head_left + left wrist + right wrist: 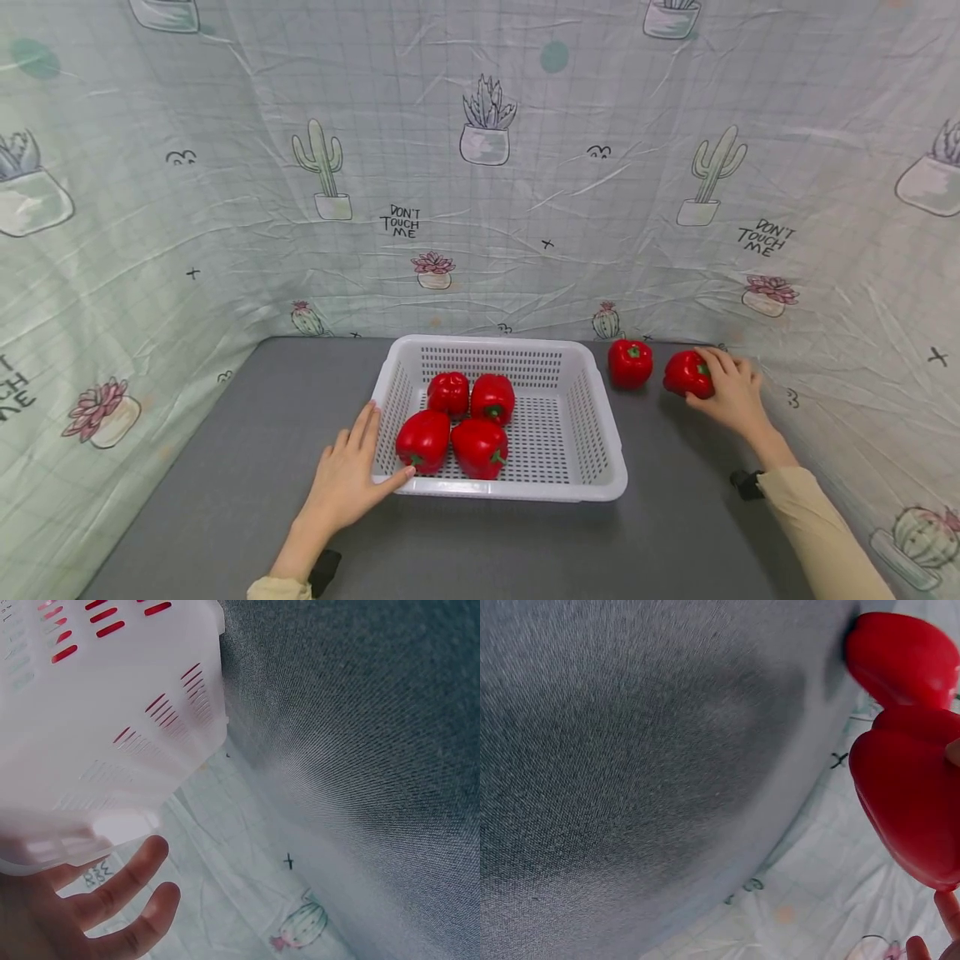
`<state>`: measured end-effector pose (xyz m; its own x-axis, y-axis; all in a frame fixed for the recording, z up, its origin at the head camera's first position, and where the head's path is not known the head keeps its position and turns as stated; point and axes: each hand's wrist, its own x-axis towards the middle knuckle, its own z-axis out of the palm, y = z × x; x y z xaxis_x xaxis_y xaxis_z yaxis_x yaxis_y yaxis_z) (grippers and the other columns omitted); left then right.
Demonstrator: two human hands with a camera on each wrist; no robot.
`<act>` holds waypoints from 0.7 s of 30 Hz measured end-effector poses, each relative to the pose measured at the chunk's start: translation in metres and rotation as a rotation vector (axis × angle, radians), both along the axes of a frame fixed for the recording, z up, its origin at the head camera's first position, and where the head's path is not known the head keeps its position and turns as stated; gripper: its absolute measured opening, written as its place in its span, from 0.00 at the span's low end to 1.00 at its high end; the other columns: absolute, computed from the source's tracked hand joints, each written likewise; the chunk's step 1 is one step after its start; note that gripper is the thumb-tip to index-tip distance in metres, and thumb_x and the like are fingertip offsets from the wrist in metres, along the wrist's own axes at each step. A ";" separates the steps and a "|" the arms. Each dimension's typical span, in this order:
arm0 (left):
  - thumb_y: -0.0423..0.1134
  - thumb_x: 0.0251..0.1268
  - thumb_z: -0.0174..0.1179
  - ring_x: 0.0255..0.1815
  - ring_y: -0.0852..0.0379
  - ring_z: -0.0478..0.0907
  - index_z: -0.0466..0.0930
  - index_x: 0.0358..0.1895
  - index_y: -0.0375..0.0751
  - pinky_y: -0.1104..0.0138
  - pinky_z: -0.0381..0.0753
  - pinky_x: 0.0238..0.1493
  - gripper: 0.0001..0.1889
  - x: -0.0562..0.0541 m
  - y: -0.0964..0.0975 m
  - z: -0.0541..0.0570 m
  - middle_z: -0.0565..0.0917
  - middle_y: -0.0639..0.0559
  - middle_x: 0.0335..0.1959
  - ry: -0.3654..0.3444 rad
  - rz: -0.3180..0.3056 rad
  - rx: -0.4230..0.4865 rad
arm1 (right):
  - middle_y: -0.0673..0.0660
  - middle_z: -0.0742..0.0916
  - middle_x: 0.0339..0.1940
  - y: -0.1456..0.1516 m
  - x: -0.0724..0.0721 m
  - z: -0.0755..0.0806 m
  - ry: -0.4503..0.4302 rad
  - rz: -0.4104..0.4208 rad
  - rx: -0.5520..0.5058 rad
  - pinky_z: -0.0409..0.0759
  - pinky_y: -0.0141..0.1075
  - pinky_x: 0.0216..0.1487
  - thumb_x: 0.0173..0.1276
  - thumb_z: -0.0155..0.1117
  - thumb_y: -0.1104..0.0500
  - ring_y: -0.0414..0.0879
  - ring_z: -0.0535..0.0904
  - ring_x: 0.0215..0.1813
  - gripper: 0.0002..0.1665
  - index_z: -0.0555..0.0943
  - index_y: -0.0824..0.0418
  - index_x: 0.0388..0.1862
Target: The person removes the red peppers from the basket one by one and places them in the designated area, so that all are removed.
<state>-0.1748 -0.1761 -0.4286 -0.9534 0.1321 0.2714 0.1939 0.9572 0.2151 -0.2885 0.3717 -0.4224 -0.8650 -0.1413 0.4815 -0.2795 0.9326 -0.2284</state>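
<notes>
My right hand (733,396) grips a red bell pepper (686,373) at the back right, thumb at its near side and fingers over its top. In the right wrist view this pepper (915,787) hangs off the grey surface, with a fingertip at its lower end. A white plastic basket (517,490) stands in the middle, with several red bell peppers (480,447) in its left half. My left hand (341,479) rests at its near left corner, thumb over the front rim and fingers stretched along the left side. The left wrist view shows those fingers (135,881) spread beside the slotted basket wall (150,682).
Another red bell pepper (630,364) stands on the grey table (247,467) between the basket and my right hand. A pale cloth (540,208) printed with potted cacti hangs behind the table and down both sides.
</notes>
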 end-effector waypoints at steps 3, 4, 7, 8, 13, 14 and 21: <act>0.69 0.45 0.53 0.48 0.45 0.69 0.54 0.67 0.36 0.48 0.71 0.42 0.51 0.000 0.000 0.000 0.56 0.43 0.69 0.002 -0.003 0.000 | 0.69 0.67 0.55 0.003 -0.005 -0.003 -0.024 -0.004 0.006 0.53 0.59 0.37 0.40 0.72 0.61 0.70 0.57 0.51 0.44 0.64 0.68 0.57; 0.69 0.45 0.53 0.48 0.45 0.69 0.54 0.67 0.36 0.48 0.72 0.42 0.51 0.000 0.000 0.000 0.56 0.43 0.69 0.003 -0.003 -0.001 | 0.69 0.67 0.55 0.003 -0.007 -0.003 -0.031 -0.005 0.009 0.53 0.59 0.36 0.40 0.72 0.61 0.70 0.57 0.51 0.44 0.64 0.68 0.57; 0.69 0.45 0.53 0.48 0.45 0.69 0.54 0.67 0.36 0.48 0.72 0.43 0.51 0.000 0.000 0.000 0.56 0.43 0.69 0.006 -0.004 0.003 | 0.70 0.66 0.55 0.005 -0.014 -0.005 -0.057 -0.007 0.017 0.53 0.59 0.36 0.40 0.71 0.60 0.71 0.56 0.51 0.44 0.63 0.68 0.57; 0.69 0.45 0.53 0.48 0.44 0.69 0.54 0.67 0.36 0.48 0.72 0.43 0.50 0.000 0.000 0.000 0.56 0.43 0.69 0.007 -0.004 0.005 | 0.69 0.65 0.55 0.006 -0.016 -0.006 -0.065 -0.006 0.019 0.53 0.59 0.36 0.41 0.71 0.60 0.71 0.56 0.51 0.44 0.63 0.68 0.57; 0.69 0.45 0.54 0.47 0.45 0.69 0.54 0.67 0.35 0.48 0.72 0.41 0.51 0.001 -0.001 0.000 0.57 0.42 0.68 0.016 -0.004 0.014 | 0.69 0.65 0.55 0.005 -0.027 -0.010 -0.084 0.013 0.038 0.55 0.60 0.36 0.42 0.70 0.59 0.70 0.57 0.51 0.42 0.64 0.67 0.57; 0.69 0.45 0.53 0.47 0.45 0.70 0.54 0.67 0.35 0.48 0.72 0.41 0.51 0.001 -0.001 0.000 0.57 0.42 0.68 0.017 -0.004 0.015 | 0.68 0.65 0.54 0.005 -0.030 -0.011 -0.083 0.023 0.049 0.55 0.61 0.36 0.41 0.70 0.59 0.70 0.58 0.51 0.42 0.64 0.67 0.57; 0.70 0.46 0.52 0.48 0.44 0.70 0.55 0.67 0.36 0.47 0.73 0.43 0.51 0.000 0.000 0.000 0.57 0.42 0.68 0.009 0.000 0.014 | 0.66 0.69 0.54 0.005 -0.041 -0.015 -0.122 0.077 0.197 0.59 0.62 0.40 0.43 0.69 0.58 0.66 0.61 0.52 0.41 0.66 0.66 0.57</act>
<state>-0.1750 -0.1758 -0.4290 -0.9510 0.1282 0.2813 0.1956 0.9541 0.2266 -0.3292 0.3763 -0.4376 -0.8981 -0.2901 0.3305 -0.3331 0.9395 -0.0803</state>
